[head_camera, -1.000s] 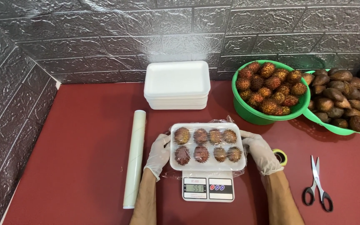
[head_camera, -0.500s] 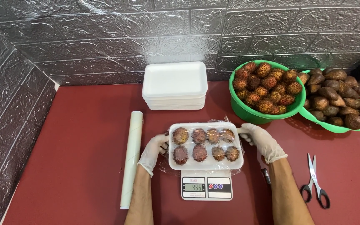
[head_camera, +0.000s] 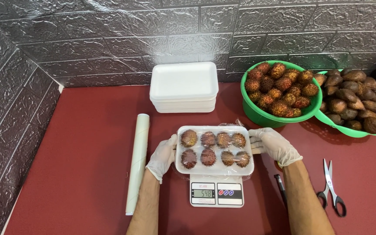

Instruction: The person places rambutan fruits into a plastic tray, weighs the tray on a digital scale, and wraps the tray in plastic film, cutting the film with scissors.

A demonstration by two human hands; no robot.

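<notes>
Nearest the person, a small white kitchen scale [head_camera: 216, 193] sits on the dark red table [head_camera: 79, 143], its display side facing them. On top of the scale rests a white foam tray [head_camera: 214, 150] holding eight hairy red rambutans [head_camera: 208, 156] in two rows under clear film. The tray lies directly between the two gloved hands. The left hand [head_camera: 162, 156] presses against the tray's left edge, fingers curled onto the rim. The right hand [head_camera: 274, 145] grips the tray's right edge, fingers wrapped over the rim near the upper corner. Both hands grasp the tray.

Just right of the scale, beside the right forearm, a dark pen [head_camera: 280, 188] lies on the table. Further right of the scale lie scissors [head_camera: 331, 189] with black handles. Left of the scale, past the left hand, a roll of clear film [head_camera: 137, 162] lies lengthwise.

Beyond the scale, toward the grey brick-patterned wall [head_camera: 153, 39], stands a stack of empty white foam trays [head_camera: 183, 87]. To the right of that stack, a green bowl [head_camera: 262, 114] is heaped with rambutans, and touching it further right a second green bowl [head_camera: 353, 130] holds brown scaly snake fruit [head_camera: 349, 93].
</notes>
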